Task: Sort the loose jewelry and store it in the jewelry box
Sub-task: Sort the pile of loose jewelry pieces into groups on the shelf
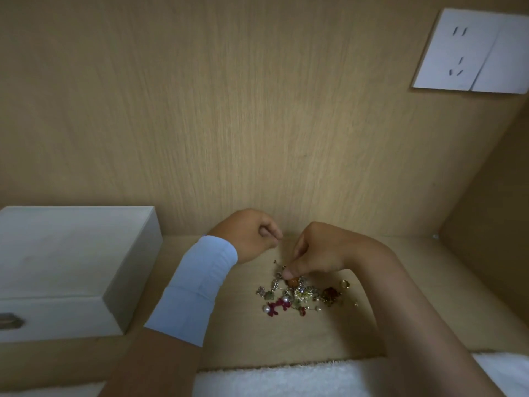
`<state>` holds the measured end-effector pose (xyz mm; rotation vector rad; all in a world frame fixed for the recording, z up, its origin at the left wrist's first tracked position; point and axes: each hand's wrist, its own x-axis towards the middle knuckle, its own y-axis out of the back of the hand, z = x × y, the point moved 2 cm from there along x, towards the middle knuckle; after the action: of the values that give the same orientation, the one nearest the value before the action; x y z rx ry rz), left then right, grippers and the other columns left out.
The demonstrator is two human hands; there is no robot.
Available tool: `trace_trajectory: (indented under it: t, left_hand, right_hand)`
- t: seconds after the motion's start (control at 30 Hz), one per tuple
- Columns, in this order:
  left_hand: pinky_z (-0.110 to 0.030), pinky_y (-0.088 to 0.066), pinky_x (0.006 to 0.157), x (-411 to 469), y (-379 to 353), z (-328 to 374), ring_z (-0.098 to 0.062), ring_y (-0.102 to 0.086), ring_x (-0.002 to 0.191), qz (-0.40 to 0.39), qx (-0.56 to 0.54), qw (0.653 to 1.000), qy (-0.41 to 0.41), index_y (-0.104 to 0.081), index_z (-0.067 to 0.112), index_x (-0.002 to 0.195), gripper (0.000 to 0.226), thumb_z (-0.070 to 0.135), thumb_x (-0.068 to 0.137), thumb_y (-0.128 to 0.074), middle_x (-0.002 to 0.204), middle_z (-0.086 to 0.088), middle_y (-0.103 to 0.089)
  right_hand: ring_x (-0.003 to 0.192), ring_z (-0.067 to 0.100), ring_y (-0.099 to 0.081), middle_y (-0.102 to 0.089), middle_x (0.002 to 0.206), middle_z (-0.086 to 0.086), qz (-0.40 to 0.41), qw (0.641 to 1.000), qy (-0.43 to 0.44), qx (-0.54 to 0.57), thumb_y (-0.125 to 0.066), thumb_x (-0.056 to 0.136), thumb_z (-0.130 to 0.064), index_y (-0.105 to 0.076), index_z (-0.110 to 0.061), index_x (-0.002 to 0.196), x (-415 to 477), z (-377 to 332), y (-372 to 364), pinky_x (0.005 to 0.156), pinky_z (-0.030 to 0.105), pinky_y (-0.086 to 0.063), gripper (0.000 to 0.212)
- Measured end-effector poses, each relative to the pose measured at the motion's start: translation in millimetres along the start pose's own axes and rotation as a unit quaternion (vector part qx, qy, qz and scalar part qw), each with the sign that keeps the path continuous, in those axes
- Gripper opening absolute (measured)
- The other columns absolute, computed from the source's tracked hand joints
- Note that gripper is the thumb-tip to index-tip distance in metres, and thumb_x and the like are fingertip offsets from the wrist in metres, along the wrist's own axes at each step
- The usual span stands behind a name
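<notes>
A pile of loose jewelry (300,296) lies on the wooden shelf: pearl beads, dark red flower pieces, silver and gold charms, an orange bead, a gold ring (345,283) at its right. My right hand (315,253) reaches down onto the pile's far edge, thumb and fingers pinching a small silver piece. My left hand (252,236), with a light blue wrist band, hovers just left of it, fingers curled and pinching something tiny that I cannot make out. The white jewelry box (71,265) sits closed at the left.
A wood-grain back wall rises right behind the hands, with a side wall at the right. A white power socket (472,53) is mounted high on the right. A white fluffy towel (286,379) lies along the shelf's front edge.
</notes>
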<state>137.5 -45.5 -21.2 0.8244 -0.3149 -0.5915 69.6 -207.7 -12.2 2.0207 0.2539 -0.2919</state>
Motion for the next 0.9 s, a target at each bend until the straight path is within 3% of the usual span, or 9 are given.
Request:
trace_trajectory:
  t: [0.1,0.23,0.3,0.37,0.5,0.6,0.7,0.8,0.9]
  left_hand:
    - [-0.018,-0.048,0.075,-2,-10,7,0.000,-0.061,0.074,-0.061,-0.005,0.998,-0.001,-0.073,0.034,0.085,0.015,0.020,0.085,-0.068,0.082,0.014,-0.069]
    - [-0.023,-0.053,0.086,-3,-11,8,0.000,-0.066,0.080,-0.104,-0.016,0.994,0.011,-0.073,0.033,0.088,0.018,0.018,0.084,-0.065,0.083,0.016,-0.072]
    - [-0.029,-0.055,0.090,-4,-11,8,-0.003,-0.068,0.082,-0.131,-0.032,0.991,0.015,-0.072,0.032,0.089,0.019,0.016,0.081,-0.066,0.088,0.012,-0.074]
    - [-0.034,-0.055,0.093,-5,-11,11,-0.006,-0.068,0.082,-0.148,-0.063,0.987,0.009,-0.070,0.028,0.093,0.020,0.014,0.079,-0.071,0.093,0.004,-0.075]
    - [-0.033,-0.052,0.093,-6,-10,15,-0.003,-0.067,0.080,-0.144,-0.125,0.982,-0.016,-0.067,0.025,0.098,0.029,0.023,0.075,-0.084,0.088,0.006,-0.076]
    - [-0.030,-0.051,0.092,-6,-10,14,-0.001,-0.068,0.080,-0.134,-0.140,0.981,-0.021,-0.066,0.026,0.096,0.030,0.025,0.073,-0.086,0.084,0.008,-0.076]
    - [-0.026,-0.051,0.085,-7,-10,14,-0.001,-0.066,0.075,-0.150,-0.138,0.979,-0.018,-0.068,0.023,0.096,0.028,0.024,0.074,-0.085,0.080,0.009,-0.074]
    - [-0.025,-0.051,0.081,-7,-11,11,-0.004,-0.065,0.074,-0.164,-0.135,0.977,-0.013,-0.069,0.021,0.096,0.026,0.025,0.075,-0.084,0.078,0.008,-0.073]
    - [-0.025,-0.048,0.073,-7,-12,7,-0.007,-0.061,0.070,-0.177,-0.138,0.975,0.000,-0.069,0.019,0.095,0.024,0.022,0.077,-0.083,0.074,0.009,-0.070]
  right_hand:
    - [0.089,0.008,-0.070,-0.077,0.082,-0.010,-0.041,0.999,-0.017,-0.003,-0.090,0.061,-0.049,-0.081,-0.027,0.082,-1,1,-2,0.091,0.035,-0.057,0.032]
    - [0.092,0.010,-0.070,-0.077,0.086,-0.007,-0.042,0.999,-0.008,0.005,-0.086,0.068,-0.048,-0.081,-0.025,0.087,-3,1,-1,0.093,0.036,-0.056,0.031]
    - [0.083,0.007,-0.068,-0.075,0.079,-0.010,-0.033,0.998,0.010,0.045,-0.083,0.075,-0.043,-0.081,-0.023,0.087,-7,2,3,0.086,0.028,-0.054,0.024]
    - [0.061,0.007,-0.059,-0.071,0.065,-0.010,-0.030,0.994,0.021,0.106,-0.080,0.080,-0.035,-0.079,-0.017,0.086,-12,4,9,0.070,0.022,-0.048,0.019]
    - [0.049,0.009,-0.054,-0.071,0.073,0.005,-0.013,0.982,0.027,0.189,-0.078,0.082,-0.025,-0.077,-0.008,0.092,-13,14,14,0.046,0.020,-0.033,0.019]
    - [0.051,0.010,-0.050,-0.064,0.071,0.010,-0.009,0.973,0.030,0.228,-0.081,0.080,-0.027,-0.078,-0.013,0.089,-11,20,13,0.048,0.021,-0.031,0.017]
    - [0.051,0.009,-0.048,-0.064,0.064,-0.001,-0.026,0.969,0.029,0.244,-0.080,0.081,-0.028,-0.077,-0.014,0.091,-9,21,10,0.049,0.021,-0.031,0.018]
    - [0.050,0.009,-0.050,-0.071,0.074,0.003,-0.053,0.965,0.025,0.256,-0.077,0.084,-0.027,-0.074,-0.011,0.098,-7,20,7,0.044,0.019,-0.032,0.022]
    - [0.051,0.009,-0.059,-0.075,0.085,0.009,-0.100,0.948,0.026,0.302,-0.071,0.090,-0.020,-0.069,-0.010,0.109,-7,20,3,0.043,0.018,-0.044,0.022]
